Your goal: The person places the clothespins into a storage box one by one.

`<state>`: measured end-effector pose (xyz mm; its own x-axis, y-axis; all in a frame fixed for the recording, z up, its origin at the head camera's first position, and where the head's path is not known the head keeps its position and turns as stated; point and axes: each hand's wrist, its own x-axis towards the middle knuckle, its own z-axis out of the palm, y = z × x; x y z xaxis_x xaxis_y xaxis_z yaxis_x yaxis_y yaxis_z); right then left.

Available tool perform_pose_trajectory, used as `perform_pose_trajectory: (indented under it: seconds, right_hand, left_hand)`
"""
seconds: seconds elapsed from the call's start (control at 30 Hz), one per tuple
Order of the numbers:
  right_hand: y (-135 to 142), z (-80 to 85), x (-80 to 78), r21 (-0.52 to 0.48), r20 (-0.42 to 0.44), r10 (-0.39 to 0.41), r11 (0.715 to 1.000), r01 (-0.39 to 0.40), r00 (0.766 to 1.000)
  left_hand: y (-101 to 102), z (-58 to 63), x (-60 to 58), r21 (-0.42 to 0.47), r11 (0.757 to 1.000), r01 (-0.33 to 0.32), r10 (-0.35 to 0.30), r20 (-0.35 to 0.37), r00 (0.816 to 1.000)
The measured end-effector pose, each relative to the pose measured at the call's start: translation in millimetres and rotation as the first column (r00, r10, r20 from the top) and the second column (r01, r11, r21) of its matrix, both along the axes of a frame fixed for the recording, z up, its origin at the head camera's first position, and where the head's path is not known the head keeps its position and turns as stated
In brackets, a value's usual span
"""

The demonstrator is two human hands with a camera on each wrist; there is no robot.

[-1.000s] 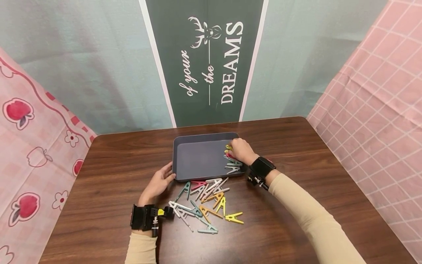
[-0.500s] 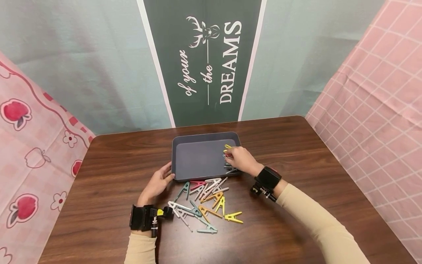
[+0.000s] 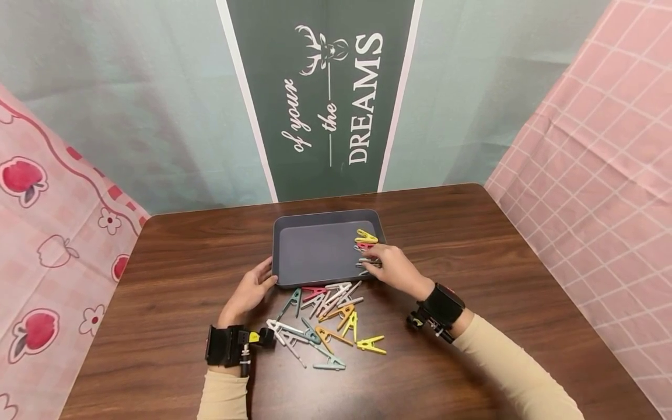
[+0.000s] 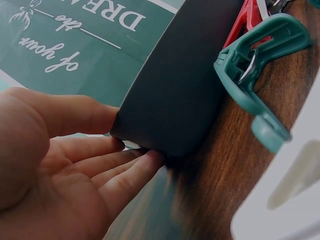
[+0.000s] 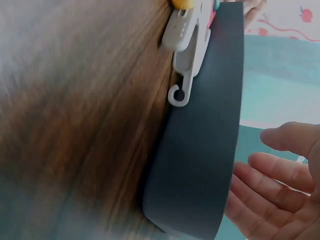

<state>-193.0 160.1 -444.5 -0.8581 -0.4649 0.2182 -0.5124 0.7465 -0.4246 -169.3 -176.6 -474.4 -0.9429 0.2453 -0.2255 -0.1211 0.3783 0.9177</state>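
A dark grey rectangular tray (image 3: pixel 317 248) lies on the table, with several clothespins lined up inside its right end. A yellow clothespin (image 3: pixel 366 236) is farthest back there, with a red one partly covered in front of it. My left hand (image 3: pixel 251 293) touches the tray's near left corner, fingers fairly straight along the side and thumb near the rim, as the left wrist view also shows. My right hand (image 3: pixel 396 268) reaches over the tray's right end, above the clothespins. In the right wrist view its thumb and fingers (image 5: pixel 270 190) are apart with nothing between them.
In front of the tray lies a loose pile of clothespins, including a dark green one (image 4: pixel 250 60), an orange one (image 3: pixel 333 337), a yellow one (image 3: pixel 371 344) and a pale green one (image 3: pixel 329 363). Curtains stand behind the wooden table (image 3: pixel 446 233) and at both sides.
My right hand has moved from the back of the clothespin row toward the front, and its fingers have spread. The yellow clothespin now shows uncovered in the tray. My left hand stays put.
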Motion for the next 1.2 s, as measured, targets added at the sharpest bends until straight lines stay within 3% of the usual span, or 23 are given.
perform_pose_trajectory:
  seconds: [0.27, 0.4, 0.8, 1.07, 1.2]
  right_hand:
    - [1.9, -0.7, 19.0, -0.07, -0.047, -0.005, 0.998, 0.002, 0.999]
    - [0.5, -1.0, 26.4, -0.046, -0.056, 0.028, 0.998, -0.031, 0.998]
    - [1.7, -0.6, 49.4, -0.006, 0.055, 0.162, 0.987, -0.162, 0.985]
    - [-1.2, -8.0, 59.2, -0.022, 0.191, 0.237, 0.971, -0.237, 0.953]
    - [-3.0, -8.9, 63.2, -0.027, 0.212, 0.248, 0.968, -0.248, 0.945]
  left_hand:
    - [-0.8, -1.2, 0.4, 0.018, 1.0, 0.003, -0.003, -0.008, 1.0]
    - [-0.1, -1.7, 0.8, 0.023, 1.0, -0.009, 0.009, 0.007, 1.0]
    - [0.4, -2.2, 0.2, 0.021, 1.0, -0.013, 0.012, 0.019, 1.0]
    - [-2.3, -2.1, 0.2, 0.004, 1.0, 0.007, -0.007, -0.025, 1.0]
    - [-1.9, -1.9, 0.6, 0.016, 1.0, 0.001, -0.001, -0.003, 1.0]
